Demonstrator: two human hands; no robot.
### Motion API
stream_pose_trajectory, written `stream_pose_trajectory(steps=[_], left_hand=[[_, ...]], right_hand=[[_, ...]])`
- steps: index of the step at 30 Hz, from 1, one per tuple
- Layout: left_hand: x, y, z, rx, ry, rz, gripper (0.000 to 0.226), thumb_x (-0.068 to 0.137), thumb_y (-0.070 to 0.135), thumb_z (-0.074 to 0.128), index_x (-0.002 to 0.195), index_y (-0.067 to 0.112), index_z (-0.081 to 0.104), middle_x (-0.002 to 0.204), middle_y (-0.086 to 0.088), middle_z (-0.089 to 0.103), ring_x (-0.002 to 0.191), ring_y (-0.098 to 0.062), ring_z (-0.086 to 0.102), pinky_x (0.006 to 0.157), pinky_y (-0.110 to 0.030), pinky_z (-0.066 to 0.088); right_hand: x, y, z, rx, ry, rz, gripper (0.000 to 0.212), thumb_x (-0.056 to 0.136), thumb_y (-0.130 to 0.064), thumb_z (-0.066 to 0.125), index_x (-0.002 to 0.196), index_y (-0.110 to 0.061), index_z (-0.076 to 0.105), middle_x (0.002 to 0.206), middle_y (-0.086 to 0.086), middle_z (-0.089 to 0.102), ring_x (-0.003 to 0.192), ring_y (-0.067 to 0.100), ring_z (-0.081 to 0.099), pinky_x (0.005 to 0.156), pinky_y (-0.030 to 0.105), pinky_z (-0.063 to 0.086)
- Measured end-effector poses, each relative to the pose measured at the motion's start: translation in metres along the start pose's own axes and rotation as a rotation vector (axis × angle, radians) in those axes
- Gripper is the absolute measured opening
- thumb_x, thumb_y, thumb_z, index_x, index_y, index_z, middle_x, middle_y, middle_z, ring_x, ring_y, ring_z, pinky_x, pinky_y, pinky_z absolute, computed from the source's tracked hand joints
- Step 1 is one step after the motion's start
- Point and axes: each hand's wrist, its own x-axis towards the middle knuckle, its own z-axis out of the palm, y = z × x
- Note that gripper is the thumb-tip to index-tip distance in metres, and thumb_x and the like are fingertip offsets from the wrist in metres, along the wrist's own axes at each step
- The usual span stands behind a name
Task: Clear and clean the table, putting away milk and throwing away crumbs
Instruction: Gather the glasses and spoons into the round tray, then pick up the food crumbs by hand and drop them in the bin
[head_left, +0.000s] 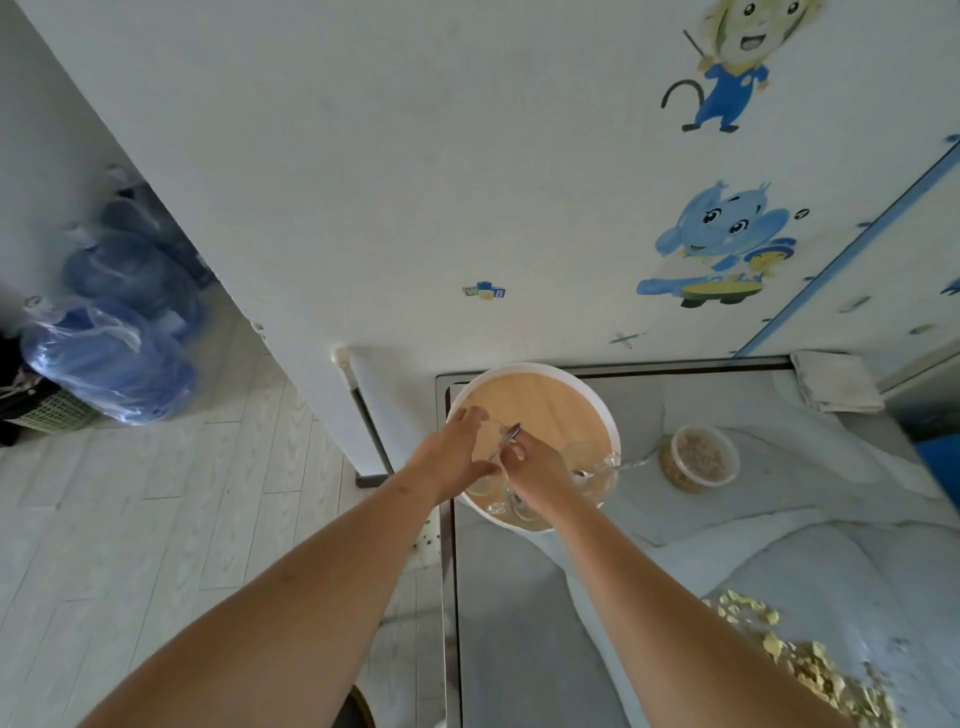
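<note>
Both hands work over the round tray (540, 402), which sits at the table's (519, 623) far left corner, likely as the collecting point for tableware. The right hand (535, 467) pinches a thin metal utensil (510, 435) between its fingertips, tip raised above the tray. The left hand (454, 452) arches beside it, fingers and thumb spread in a curve; whether they enclose a clear glass cannot be determined. Glass cups (592, 470) stand grouped on the tray's near side. Crumbs (810, 670) remain heaped at the table's near right. A plastic tub (698, 457) stands just beside the tray. No milk container is identifiable.
</note>
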Motion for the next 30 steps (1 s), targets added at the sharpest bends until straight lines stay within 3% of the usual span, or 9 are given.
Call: stream_pose_trajectory(steps=[2,7,13,15,18,22,26,30], left_hand=[[-0.004,0.000,0.004,-0.006,0.016,0.007,0.072,0.081,0.043,0.076,0.136,0.020,0.037,0.142,0.000,0.047,0.117,-0.026,0.058,0.098,-0.043,0.048],[-0.011,0.000,0.008,0.015,0.020,0.030,0.073,0.081,0.049,0.074,0.136,0.020,0.036,0.143,0.001,0.046,0.114,-0.024,0.060,0.096,-0.041,0.049],[-0.017,0.007,0.012,0.016,0.028,0.012,0.073,0.083,0.052,0.068,0.138,0.019,0.035,0.144,-0.002,0.045,0.118,-0.023,0.058,0.096,-0.041,0.050],[-0.016,0.011,0.012,0.028,0.013,-0.018,0.076,0.085,0.049,0.067,0.144,0.018,0.030,0.148,-0.004,0.041,0.119,-0.026,0.057,0.097,-0.043,0.049],[-0.012,0.023,0.007,0.087,-0.012,-0.043,0.092,0.084,0.043,0.070,0.153,0.018,0.015,0.155,-0.008,0.031,0.124,-0.030,0.054,0.099,-0.045,0.048],[-0.009,0.038,-0.006,0.158,-0.039,-0.021,0.109,0.074,0.047,0.078,0.155,0.018,0.012,0.156,-0.010,0.027,0.135,-0.031,0.041,0.105,-0.046,0.043],[-0.014,0.067,-0.023,0.115,0.096,0.089,0.088,0.079,0.034,0.070,0.153,0.020,0.023,0.158,-0.006,0.022,0.145,-0.028,0.025,0.114,-0.044,0.033],[-0.027,0.124,-0.024,0.021,0.316,0.249,0.063,0.084,0.020,0.061,0.143,0.017,0.040,0.151,0.002,0.033,0.137,-0.020,0.037,0.107,-0.039,0.040]], right_hand=[[-0.003,0.002,0.000,-0.003,0.002,-0.002,0.032,0.098,-0.024,0.042,0.127,-0.024,0.057,0.116,0.002,0.066,0.086,0.015,0.060,0.072,0.026,0.044],[-0.016,0.003,-0.003,-0.012,-0.022,0.002,0.037,0.099,-0.022,0.042,0.134,-0.023,0.053,0.128,0.002,0.062,0.114,0.020,0.058,0.084,0.025,0.039],[-0.018,0.015,0.007,-0.067,0.007,0.017,0.030,0.096,-0.032,0.039,0.120,-0.030,0.058,0.101,-0.002,0.069,0.090,0.019,0.063,0.078,0.033,0.049],[-0.020,0.015,0.008,-0.035,-0.013,0.027,0.031,0.096,-0.035,0.040,0.122,-0.028,0.057,0.099,0.000,0.069,0.089,0.019,0.063,0.074,0.031,0.046],[-0.027,0.015,0.002,0.031,-0.028,0.033,0.029,0.095,-0.039,0.042,0.116,-0.024,0.056,0.101,0.003,0.067,0.094,0.022,0.063,0.080,0.034,0.045],[-0.040,0.019,-0.012,0.099,-0.018,0.089,0.054,0.095,-0.041,0.048,0.144,-0.021,0.042,0.135,0.007,0.058,0.123,0.024,0.054,0.104,0.037,0.041],[-0.055,0.030,-0.035,0.144,0.072,0.085,0.048,0.096,-0.038,0.050,0.139,-0.016,0.047,0.136,0.006,0.057,0.123,0.021,0.055,0.106,0.035,0.042],[-0.081,0.054,-0.064,0.137,0.206,0.070,0.036,0.095,-0.028,0.052,0.127,-0.015,0.059,0.127,0.004,0.065,0.118,0.018,0.060,0.101,0.028,0.044]])
